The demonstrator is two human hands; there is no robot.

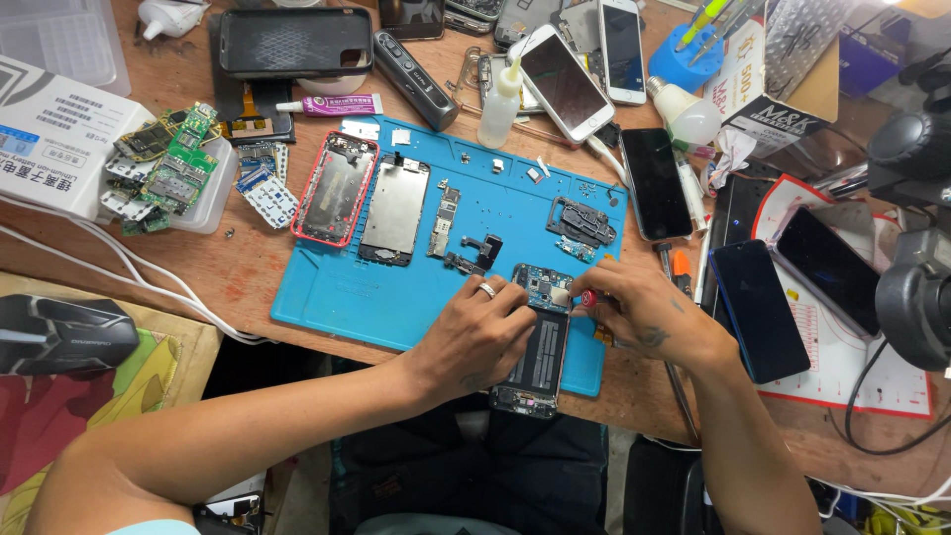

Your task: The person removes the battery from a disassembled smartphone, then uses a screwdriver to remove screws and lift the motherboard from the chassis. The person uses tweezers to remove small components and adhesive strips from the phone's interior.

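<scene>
Left hand (475, 337) pins the opened phone (538, 347) on the blue mat (396, 297); right hand (644, 312), at three o'clock, grips a red-tipped tool (588, 298)

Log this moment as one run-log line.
left hand: steadies opened phone | right hand: holds red-tipped tool at circuit board | surface: blue mat

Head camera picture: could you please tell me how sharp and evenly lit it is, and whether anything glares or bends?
Head view: the blue mat and opened phone under the left hand and right hand are sharp and evenly lit; shadows are soft; the bulb at top right is nearly blown out; the microscope at the right edge is dark and soft; the desk edge bows from wide-angle distortion.
</scene>
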